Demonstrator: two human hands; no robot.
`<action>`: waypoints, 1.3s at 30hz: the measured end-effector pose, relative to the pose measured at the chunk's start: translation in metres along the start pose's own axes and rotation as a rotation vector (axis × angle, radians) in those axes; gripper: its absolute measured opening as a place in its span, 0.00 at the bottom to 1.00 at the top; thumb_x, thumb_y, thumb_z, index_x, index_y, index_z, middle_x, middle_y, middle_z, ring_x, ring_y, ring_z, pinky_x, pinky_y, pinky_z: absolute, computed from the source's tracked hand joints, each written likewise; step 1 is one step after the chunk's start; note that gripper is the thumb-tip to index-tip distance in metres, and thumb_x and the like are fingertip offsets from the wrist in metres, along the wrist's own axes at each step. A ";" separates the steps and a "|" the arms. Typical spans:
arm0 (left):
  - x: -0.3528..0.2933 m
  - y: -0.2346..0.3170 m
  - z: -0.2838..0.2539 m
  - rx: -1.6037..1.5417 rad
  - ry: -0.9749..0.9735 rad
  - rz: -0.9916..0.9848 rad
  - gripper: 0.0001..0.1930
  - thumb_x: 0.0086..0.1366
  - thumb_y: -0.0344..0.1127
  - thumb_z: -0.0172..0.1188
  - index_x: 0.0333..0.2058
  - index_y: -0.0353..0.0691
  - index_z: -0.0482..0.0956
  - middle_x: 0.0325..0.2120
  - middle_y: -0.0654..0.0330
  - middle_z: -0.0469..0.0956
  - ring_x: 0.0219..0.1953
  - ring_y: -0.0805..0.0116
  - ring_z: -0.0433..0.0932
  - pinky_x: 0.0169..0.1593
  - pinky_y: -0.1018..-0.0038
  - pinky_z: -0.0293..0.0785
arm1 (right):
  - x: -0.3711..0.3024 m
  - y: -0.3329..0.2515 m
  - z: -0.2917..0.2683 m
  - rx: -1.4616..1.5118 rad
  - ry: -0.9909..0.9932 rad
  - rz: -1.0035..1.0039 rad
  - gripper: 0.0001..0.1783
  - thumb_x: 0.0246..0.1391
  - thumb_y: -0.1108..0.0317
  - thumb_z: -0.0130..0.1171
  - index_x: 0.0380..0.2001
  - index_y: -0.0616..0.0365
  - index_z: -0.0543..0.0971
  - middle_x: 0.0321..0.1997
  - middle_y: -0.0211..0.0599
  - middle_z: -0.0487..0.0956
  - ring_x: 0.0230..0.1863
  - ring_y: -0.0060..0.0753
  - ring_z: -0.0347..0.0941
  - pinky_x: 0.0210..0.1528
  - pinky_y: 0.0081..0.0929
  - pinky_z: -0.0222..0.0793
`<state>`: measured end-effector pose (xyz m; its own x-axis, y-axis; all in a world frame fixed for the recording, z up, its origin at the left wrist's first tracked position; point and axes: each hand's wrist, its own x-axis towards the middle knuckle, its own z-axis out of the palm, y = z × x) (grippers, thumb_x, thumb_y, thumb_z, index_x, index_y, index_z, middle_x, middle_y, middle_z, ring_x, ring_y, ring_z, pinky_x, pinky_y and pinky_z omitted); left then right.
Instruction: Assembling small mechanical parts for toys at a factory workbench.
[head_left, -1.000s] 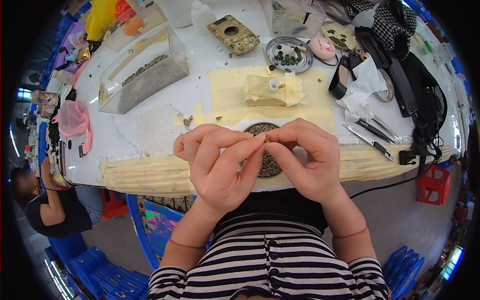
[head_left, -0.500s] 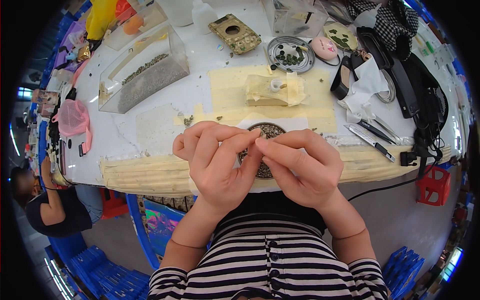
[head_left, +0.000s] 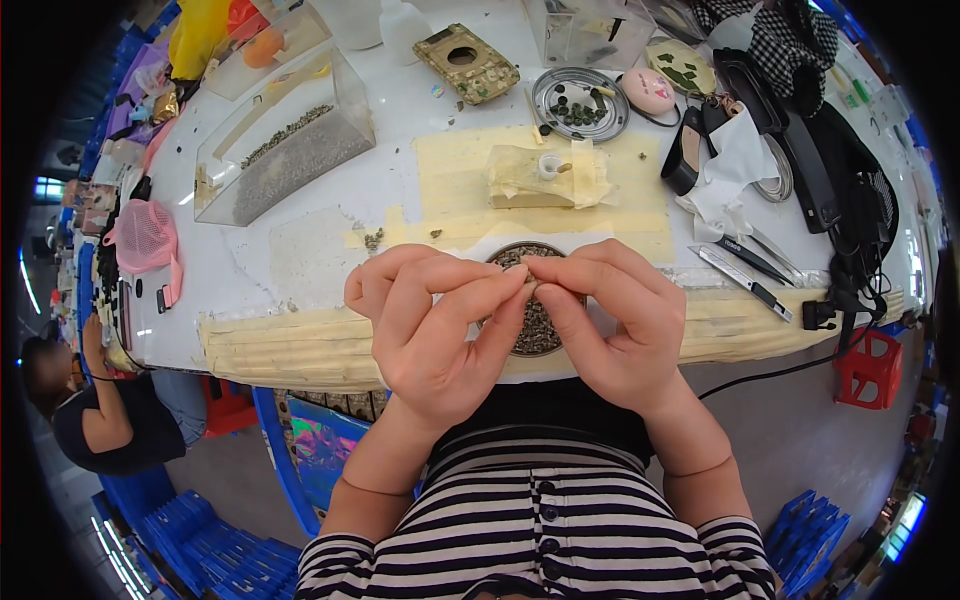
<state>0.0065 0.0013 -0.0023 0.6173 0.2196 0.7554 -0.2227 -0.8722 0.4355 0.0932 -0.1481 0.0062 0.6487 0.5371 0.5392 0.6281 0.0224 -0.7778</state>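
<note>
"two grips meeting: holding what?"

"bare left hand (head_left: 435, 335) and right hand (head_left: 620, 325) pinch fingertips together; anything between is too small to tell."

"and the small grey-brown pieces (head_left: 540, 328)?"

"in a round dish (head_left: 527, 244) directly beneath both pinches, equally near each hand, no long axis, by the desk's (head_left: 240, 275) near edge. farther in sits a taped block (head_left: 520, 198)."

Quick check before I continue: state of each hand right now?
Left hand: closed in a fingertip pinch; anything held is too small to tell.
Right hand: also pinched closed; anything held cannot be told.
</note>
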 end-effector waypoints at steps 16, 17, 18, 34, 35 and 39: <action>-0.004 -0.001 0.004 0.062 -0.001 -0.005 0.14 0.46 0.29 0.75 0.33 0.48 0.86 0.31 0.71 0.79 0.39 0.66 0.72 0.46 0.67 0.53 | -0.002 0.002 0.004 -0.100 0.063 -0.121 0.14 0.45 0.79 0.71 0.38 0.61 0.86 0.29 0.35 0.80 0.26 0.30 0.77 0.26 0.22 0.72; -0.004 -0.002 0.003 0.059 -0.016 -0.014 0.14 0.46 0.29 0.75 0.33 0.48 0.86 0.31 0.71 0.79 0.40 0.66 0.72 0.46 0.67 0.53 | -0.003 0.003 0.005 -0.127 0.075 -0.163 0.15 0.43 0.79 0.72 0.38 0.61 0.86 0.29 0.35 0.80 0.26 0.31 0.77 0.26 0.23 0.72; -0.005 -0.002 0.002 0.055 -0.030 -0.023 0.14 0.45 0.28 0.74 0.33 0.47 0.86 0.31 0.71 0.79 0.40 0.66 0.72 0.46 0.66 0.53 | -0.003 0.003 0.005 -0.123 0.063 -0.185 0.16 0.42 0.79 0.72 0.39 0.60 0.86 0.29 0.35 0.80 0.26 0.31 0.76 0.26 0.23 0.72; -0.005 -0.002 0.002 0.053 -0.031 -0.022 0.15 0.44 0.28 0.74 0.33 0.47 0.85 0.32 0.71 0.79 0.40 0.66 0.72 0.46 0.66 0.53 | -0.005 0.009 0.010 -0.305 0.128 -0.333 0.21 0.37 0.77 0.73 0.40 0.61 0.85 0.29 0.34 0.78 0.25 0.32 0.76 0.25 0.23 0.71; -0.005 -0.001 0.002 0.057 -0.029 -0.022 0.15 0.44 0.29 0.74 0.33 0.47 0.85 0.32 0.71 0.80 0.40 0.66 0.72 0.46 0.66 0.53 | -0.005 0.009 0.011 -0.330 0.130 -0.351 0.21 0.37 0.77 0.73 0.40 0.61 0.85 0.29 0.34 0.78 0.25 0.32 0.76 0.25 0.23 0.71; -0.005 -0.001 0.002 0.067 -0.027 -0.019 0.15 0.44 0.29 0.75 0.33 0.47 0.86 0.32 0.71 0.80 0.39 0.66 0.72 0.46 0.66 0.54 | -0.006 0.009 0.011 -0.402 0.136 -0.331 0.19 0.38 0.77 0.73 0.39 0.61 0.85 0.29 0.34 0.78 0.25 0.31 0.76 0.24 0.24 0.71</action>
<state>0.0055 0.0003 -0.0073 0.6416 0.2249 0.7333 -0.1601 -0.8957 0.4148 0.0901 -0.1419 -0.0081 0.4210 0.4418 0.7922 0.9062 -0.1668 -0.3886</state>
